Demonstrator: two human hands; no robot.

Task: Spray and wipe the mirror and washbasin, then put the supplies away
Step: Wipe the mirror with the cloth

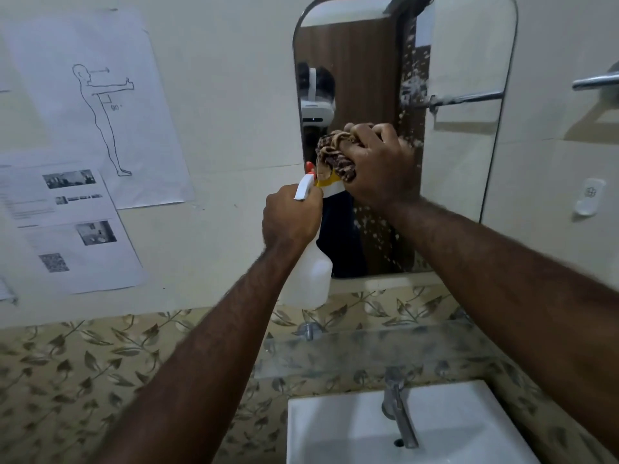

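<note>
Mirror (462, 169) on the wall above the washbasin (335, 430) is flecked with foam (413, 82), mostly down its middle. The right grip (382, 165) is curled tight round a bunched cloth (335, 152), up at the glass just beside the foam; whether it touches, I cannot tell. The left grip (289, 219) is closed round the neck of the bottle (310, 276), held before the mirror's lower left corner. I'd say spraying the mirror is done and wiping only beginning. The washbasin looks untouched, and putting things away is left to do.
</note>
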